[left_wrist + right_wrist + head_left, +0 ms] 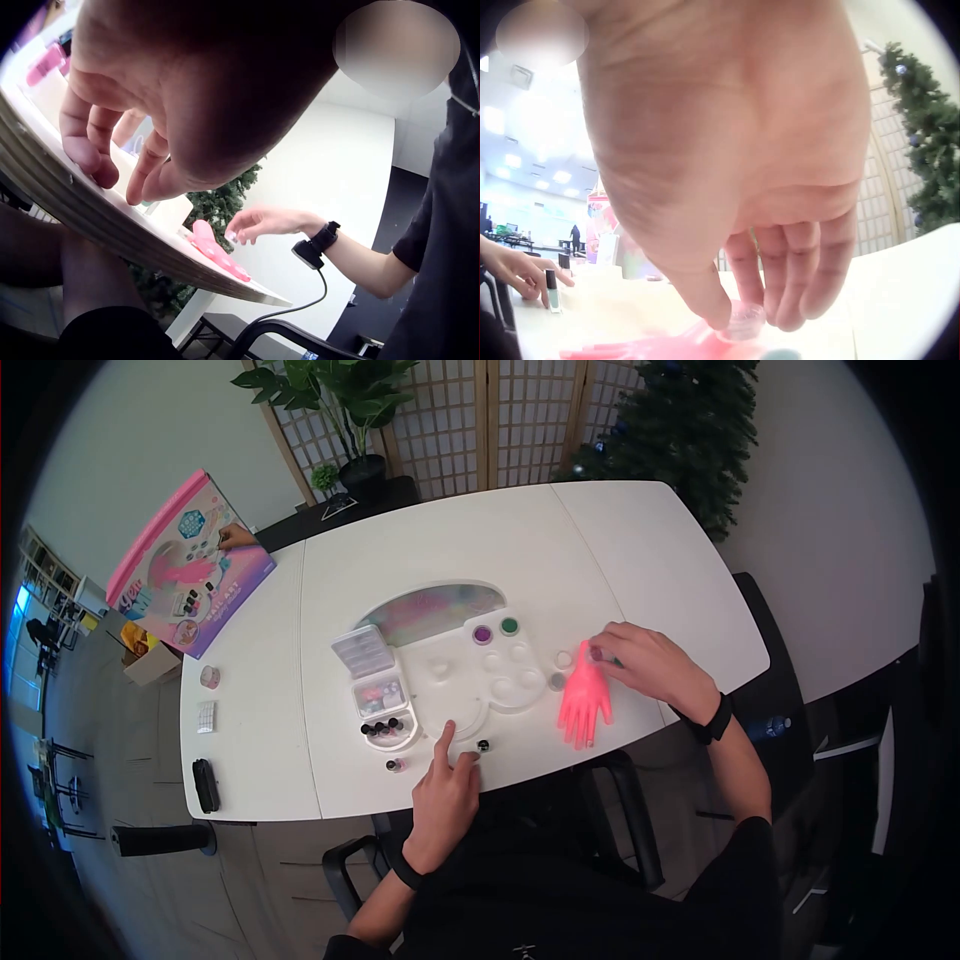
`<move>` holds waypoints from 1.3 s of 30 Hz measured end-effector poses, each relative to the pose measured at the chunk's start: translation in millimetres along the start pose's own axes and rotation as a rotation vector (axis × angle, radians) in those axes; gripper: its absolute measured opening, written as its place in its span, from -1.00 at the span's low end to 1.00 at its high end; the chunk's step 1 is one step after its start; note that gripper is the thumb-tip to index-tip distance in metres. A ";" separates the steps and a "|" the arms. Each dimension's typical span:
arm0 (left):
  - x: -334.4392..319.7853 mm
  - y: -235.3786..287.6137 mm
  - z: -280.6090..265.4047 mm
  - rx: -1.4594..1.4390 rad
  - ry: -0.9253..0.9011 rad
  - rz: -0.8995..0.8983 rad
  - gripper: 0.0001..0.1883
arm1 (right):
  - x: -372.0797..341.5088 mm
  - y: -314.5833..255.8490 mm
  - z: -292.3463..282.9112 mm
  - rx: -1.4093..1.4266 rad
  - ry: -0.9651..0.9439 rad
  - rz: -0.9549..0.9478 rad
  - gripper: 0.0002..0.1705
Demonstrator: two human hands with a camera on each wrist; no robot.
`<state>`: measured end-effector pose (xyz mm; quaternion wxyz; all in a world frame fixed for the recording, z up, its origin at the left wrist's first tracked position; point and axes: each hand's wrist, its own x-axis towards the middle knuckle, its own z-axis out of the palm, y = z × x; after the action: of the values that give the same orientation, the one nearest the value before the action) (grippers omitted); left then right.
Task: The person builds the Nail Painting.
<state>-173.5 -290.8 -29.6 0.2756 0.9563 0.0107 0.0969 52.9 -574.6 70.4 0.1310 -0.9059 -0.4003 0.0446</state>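
Observation:
My right hand (pixel 642 663) pinches a small clear round pot (pixel 744 321) between thumb and fingers, just over the wrist end of a pink model hand (pixel 583 695). The pink hand lies on the table, its fingers pointing toward me. My left hand (pixel 447 797) is at the table's front edge, index finger stretched out toward the white tray (pixel 465 722). Next to its thumb stands a small black-capped polish bottle (pixel 484 745); in the right wrist view this bottle (pixel 553 294) holds teal polish. Two round discs (pixel 557 681) lie left of the pink hand.
Purple (pixel 482 634) and green (pixel 510 626) pots sit on the tray's far side. An open lidded box (pixel 379 695) and several dark-capped bottles (pixel 382 729) occupy its left. Another bottle (pixel 394 765) stands nearby. A nail art package (pixel 190 575), black case (pixel 205 786) and white sheet (pixel 206 717) are farther left.

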 end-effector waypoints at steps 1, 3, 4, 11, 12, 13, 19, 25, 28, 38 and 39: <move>-0.4 -0.5 0.1 0.002 -0.005 0.002 -0.83 | 13.5 -9.2 0.7 0.013 0.011 -0.058 -0.79; -0.9 -2.3 0.1 0.005 -0.011 0.004 -0.82 | 43.1 -22.2 8.7 -0.027 0.018 -0.189 -0.81; -1.0 -3.3 0.3 0.003 -0.009 0.009 -0.82 | 56.8 -28.1 14.0 -0.047 0.022 -0.257 -0.82; -1.9 -4.9 -2.0 -0.012 -0.019 0.022 -0.84 | 107.6 -52.2 50.3 -0.120 -0.030 -0.443 -0.85; -2.3 -5.6 -1.4 -0.015 -0.018 0.024 -0.83 | 109.7 -52.4 54.1 -0.133 -0.035 -0.462 -0.84; -2.2 -6.6 -1.3 -0.019 -0.019 0.026 -0.83 | 111.2 -52.9 57.2 -0.144 -0.042 -0.481 -0.82; -0.5 -5.5 -2.9 -0.023 -0.026 0.026 -0.82 | 109.5 -57.8 65.2 -0.231 -0.038 -0.488 -0.80; 0.5 -4.2 -2.3 -0.008 -0.032 0.020 -0.80 | 90.3 -49.0 39.7 0.033 0.023 -0.420 -0.70; 1.3 -2.5 -3.1 0.006 -0.037 0.009 -0.79 | 59.0 -16.3 8.4 0.026 0.076 -0.197 -0.67; 3.7 1.6 -1.7 0.043 -0.040 -0.002 -0.80 | -27.7 59.4 34.8 -0.054 -0.066 0.175 -0.73; 3.9 2.3 -2.2 0.042 -0.040 -0.002 -0.80 | -29.1 58.6 37.4 -0.037 -0.064 0.189 -0.71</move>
<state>-170.1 -291.3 -25.9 0.2556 0.9637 0.0081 0.0770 68.2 -626.2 17.7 0.0965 -0.9400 -0.3178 0.0782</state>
